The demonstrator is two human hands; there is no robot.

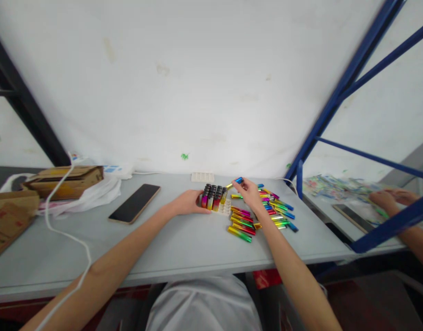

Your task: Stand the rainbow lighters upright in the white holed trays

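Observation:
In the head view, my left hand (189,202) curls round the left end of a small white holed rack (224,208), thumb in front and fingers partly hidden behind. Rows of upright shiny tubes (210,201) with black tops fill the left part of this rack. Just beyond its right side, my right hand (250,193) pinches a blue-and-gold metallic tube (229,185), held tilted. Under and around my right forearm lies a loose pile of similar two-coloured tubes (239,234), in gold, green, red, blue and pink.
A second white holed rack (202,177) lies against the wall. To the left are a phone (135,203), cardboard boxes (64,181), a white plastic bag (104,191) and a white cable (85,248). Blue frame bars (321,115) rise on the right, where another person's hands (386,198) work beyond.

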